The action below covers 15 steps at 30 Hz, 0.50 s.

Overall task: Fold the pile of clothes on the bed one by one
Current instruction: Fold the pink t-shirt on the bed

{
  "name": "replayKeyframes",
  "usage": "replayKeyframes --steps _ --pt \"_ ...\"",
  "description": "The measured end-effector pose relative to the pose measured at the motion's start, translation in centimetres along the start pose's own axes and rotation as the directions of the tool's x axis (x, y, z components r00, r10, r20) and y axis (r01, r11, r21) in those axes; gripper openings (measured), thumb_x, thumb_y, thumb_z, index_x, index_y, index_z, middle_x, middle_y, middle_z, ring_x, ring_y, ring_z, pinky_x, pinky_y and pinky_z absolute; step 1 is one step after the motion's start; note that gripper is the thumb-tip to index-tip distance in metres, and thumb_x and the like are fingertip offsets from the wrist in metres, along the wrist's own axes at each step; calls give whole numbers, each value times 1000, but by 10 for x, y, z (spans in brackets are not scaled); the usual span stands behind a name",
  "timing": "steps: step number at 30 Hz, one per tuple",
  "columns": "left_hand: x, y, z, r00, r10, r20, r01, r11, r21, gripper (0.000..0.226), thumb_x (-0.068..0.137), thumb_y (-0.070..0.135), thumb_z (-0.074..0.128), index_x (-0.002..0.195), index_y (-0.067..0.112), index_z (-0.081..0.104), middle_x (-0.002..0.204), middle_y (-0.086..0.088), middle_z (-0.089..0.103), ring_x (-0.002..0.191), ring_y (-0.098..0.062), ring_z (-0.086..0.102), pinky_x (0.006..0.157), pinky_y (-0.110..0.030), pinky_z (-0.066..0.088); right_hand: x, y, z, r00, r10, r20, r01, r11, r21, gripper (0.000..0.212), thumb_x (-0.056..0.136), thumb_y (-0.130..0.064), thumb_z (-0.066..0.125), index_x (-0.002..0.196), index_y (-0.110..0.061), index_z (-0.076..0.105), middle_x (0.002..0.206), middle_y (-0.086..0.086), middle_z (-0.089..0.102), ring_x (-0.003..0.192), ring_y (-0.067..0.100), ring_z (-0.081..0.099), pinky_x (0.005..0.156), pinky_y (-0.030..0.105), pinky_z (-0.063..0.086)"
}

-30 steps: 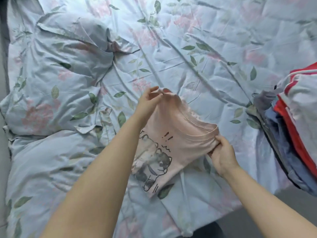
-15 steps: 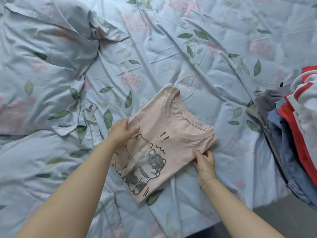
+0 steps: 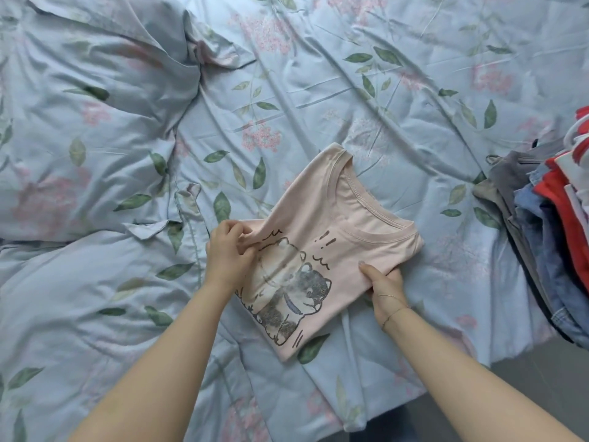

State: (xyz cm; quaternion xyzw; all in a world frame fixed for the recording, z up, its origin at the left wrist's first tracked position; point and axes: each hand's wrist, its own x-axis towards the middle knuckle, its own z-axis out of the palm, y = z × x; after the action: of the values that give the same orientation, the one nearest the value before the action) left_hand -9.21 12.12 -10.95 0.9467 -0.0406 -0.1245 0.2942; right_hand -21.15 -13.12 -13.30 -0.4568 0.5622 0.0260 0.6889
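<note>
Pink cat-print T-shirt (image 3: 322,250) is pinched at opp. edges by left hand (image 3: 229,253) & right hand (image 3: 384,283), both grips closed on fabric; if lifted unevenly, folds may slip apart.

Left hand (image 3: 228,256) pinches the pink shirt's (image 3: 322,250) left edge. Right hand (image 3: 384,280) grips its right edge on the bed (image 3: 318,90).

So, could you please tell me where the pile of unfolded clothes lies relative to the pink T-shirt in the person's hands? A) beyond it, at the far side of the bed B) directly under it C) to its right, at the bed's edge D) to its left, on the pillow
C: the pile of clothes lies at the right edge of the bed, apart from the pink T-shirt gripped by the left hand and right hand.
</note>
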Motion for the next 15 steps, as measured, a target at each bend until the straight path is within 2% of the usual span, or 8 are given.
replayKeyframes --steps 3,5,6,7,8,10,12,15 --pt "-10 6 1 983 180 35 -181 983 20 22 66 2 66 84 14 64 93 2 61 90 -25 55 78 -37 40 -13 3 3 980 -121 -159 86 974 -211 63 68 -19 79 120 -14 43 117 10 60 106 29 59 98 48 47" --pt "-20 10 2 963 251 99 -259 962 82 27 62 1 61 84 17 62 85 6 63 84 -23 57 77 -33 33 -25 1 6 913 -306 -271 190 905 -380 73 71 -10 77 132 -8 36 130 17 46 115 33 50 101 40 39" --pt "-24 11 2 959 265 103 -276 955 110 28 63 0 60 85 18 61 84 8 64 84 -20 56 78 -31 29 -30 -2 8 863 -433 -260 280 838 -469 77 69 -6 77 134 -5 37 136 20 39 121 34 43 102 36 32" --pt "-27 11 2 957 275 90 -284 951 125 28 65 0 60 86 18 60 83 10 64 83 -18 55 78 -28 26 -35 -6 12 805 -568 -172 395 730 -558 77 68 -3 77 135 -3 39 139 22 35 126 35 37 104 32 26" --pt "-28 11 1 955 290 69 -297 945 135 27 66 1 59 87 18 60 82 10 65 82 -18 54 77 -27 25 -38 -9 16 739 -674 -22 513 583 -630 74 67 -2 75 133 -2 42 142 22 32 130 34 33 106 29 23" --pt "-28 12 0 949 312 46 -316 936 154 25 67 2 57 87 17 59 80 8 65 80 -21 56 76 -28 26 -34 -21 28 603 -735 312 690 284 -666 62 69 -6 66 129 -9 49 146 18 32 133 29 29 109 32 20" --pt "-26 12 0 954 294 60 -300 939 166 29 65 0 57 89 17 59 80 6 66 79 -23 57 77 -29 27 -23 -42 48 478 -658 582 791 34 -611 58 70 -6 55 127 -14 53 148 11 36 135 25 28 111 37 20" --pt "-23 13 0 966 233 109 -248 957 148 35 66 -1 56 95 18 56 86 4 66 82 -23 55 81 -29 28 -3 -80 86 331 -393 858 845 -282 -455 73 71 4 50 141 -19 44 154 3 32 145 23 21 117 40 9"
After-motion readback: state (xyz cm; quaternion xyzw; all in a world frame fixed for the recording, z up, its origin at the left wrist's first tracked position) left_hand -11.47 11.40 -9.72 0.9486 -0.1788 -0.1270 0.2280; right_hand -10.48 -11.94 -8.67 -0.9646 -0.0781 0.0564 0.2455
